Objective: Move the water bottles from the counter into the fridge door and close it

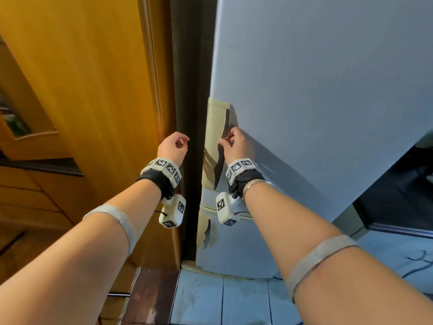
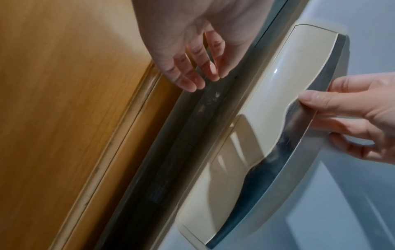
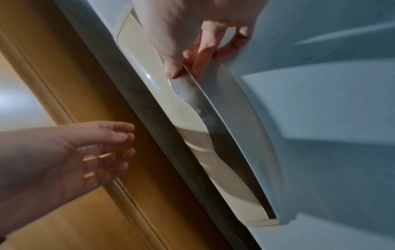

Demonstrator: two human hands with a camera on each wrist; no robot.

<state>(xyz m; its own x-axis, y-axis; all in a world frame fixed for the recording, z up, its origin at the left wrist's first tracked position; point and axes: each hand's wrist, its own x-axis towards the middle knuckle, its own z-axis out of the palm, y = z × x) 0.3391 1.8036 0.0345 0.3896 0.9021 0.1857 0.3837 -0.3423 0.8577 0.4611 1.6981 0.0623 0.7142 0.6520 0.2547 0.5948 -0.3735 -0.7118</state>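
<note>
The pale blue-grey fridge door (image 1: 316, 102) fills the right of the head view, and it looks flush with the fridge body. On its left edge sits a cream handle (image 1: 216, 127) with a dark recess. My right hand (image 1: 226, 140) grips this handle (image 3: 149, 71): the thumb (image 2: 316, 101) presses its front and the fingers curl into the recess. My left hand (image 1: 181, 142) hovers beside the door edge with its fingers (image 2: 192, 79) loosely bent, holding nothing. No water bottle shows in any view.
A tall wooden cabinet (image 1: 82, 90) stands at the left, separated from the fridge by a narrow dark gap (image 1: 189, 102). Below is a second fridge door with its own cream handle (image 1: 203, 233). Pale floor tiles (image 1: 222, 301) lie underfoot. A dark opening (image 1: 403, 191) sits at the right.
</note>
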